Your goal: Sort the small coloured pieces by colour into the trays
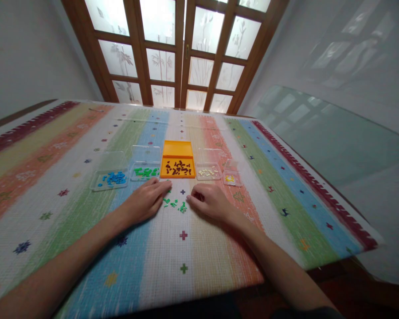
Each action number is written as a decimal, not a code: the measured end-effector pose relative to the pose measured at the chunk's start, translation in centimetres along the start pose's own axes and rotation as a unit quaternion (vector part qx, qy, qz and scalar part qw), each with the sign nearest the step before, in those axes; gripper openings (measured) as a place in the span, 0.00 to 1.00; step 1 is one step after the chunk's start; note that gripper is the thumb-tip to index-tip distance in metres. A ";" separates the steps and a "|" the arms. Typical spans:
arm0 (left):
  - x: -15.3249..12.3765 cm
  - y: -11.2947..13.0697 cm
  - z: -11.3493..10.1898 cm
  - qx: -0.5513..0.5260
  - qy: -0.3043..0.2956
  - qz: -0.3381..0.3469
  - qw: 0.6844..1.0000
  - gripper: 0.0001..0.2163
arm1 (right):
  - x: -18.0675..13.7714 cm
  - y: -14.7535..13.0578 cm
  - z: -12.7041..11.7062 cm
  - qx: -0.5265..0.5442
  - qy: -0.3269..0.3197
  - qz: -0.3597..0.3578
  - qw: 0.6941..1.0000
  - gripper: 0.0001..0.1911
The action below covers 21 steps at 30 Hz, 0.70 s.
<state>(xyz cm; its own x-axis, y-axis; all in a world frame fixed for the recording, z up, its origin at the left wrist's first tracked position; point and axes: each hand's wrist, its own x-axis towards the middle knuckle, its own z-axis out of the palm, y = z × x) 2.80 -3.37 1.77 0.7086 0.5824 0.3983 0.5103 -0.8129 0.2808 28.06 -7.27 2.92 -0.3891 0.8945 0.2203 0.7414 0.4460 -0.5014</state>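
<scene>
Several small green pieces (173, 204) lie loose on the striped cloth between my two hands. My left hand (148, 198) rests on the cloth to their left, its fingers stretched out toward the orange box and nothing visibly gripped. On the other side, my right hand (209, 199) is closed, its thumb and curled fingers drawn together beside the pieces. Whether something small sits in those fingers is hidden. Just beyond my left fingers stands an open clear box of green pieces (146, 172). The open orange box (177, 149) holds dark brown pieces (178, 169).
To the left is a clear box with blue pieces (115, 178). Right of the orange box are clear boxes with cream pieces (208, 172) and yellow pieces (230, 178). A patterned tablecloth (166, 270) covers the table. Wooden glazed doors (180, 53) stand behind it.
</scene>
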 end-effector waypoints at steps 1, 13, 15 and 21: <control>0.0 -0.1 -0.3 -0.008 0.006 0.003 1.000 0.13 | 0.0 0.0 0.0 0.000 0.000 -0.001 1.000 0.12; -0.6 -0.8 -0.6 0.022 -0.033 -0.009 0.999 0.12 | -0.3 -0.5 -0.4 0.034 -0.051 -0.023 0.998 0.13; -0.5 -0.6 -0.4 0.008 -0.032 -0.003 0.999 0.13 | -0.4 -0.3 -0.2 0.019 -0.069 -0.031 0.997 0.17; -0.6 0.1 0.2 -0.016 -0.030 0.035 0.999 0.15 | -0.3 -0.1 0.3 0.033 -0.079 -0.053 0.995 0.11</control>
<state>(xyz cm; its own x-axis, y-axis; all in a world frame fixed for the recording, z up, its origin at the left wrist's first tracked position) 2.51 -3.86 1.40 0.7702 0.5228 0.3654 0.4431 -0.8506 0.2831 27.96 -7.54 2.67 -0.5487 0.8235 0.1438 0.6558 0.5307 -0.5369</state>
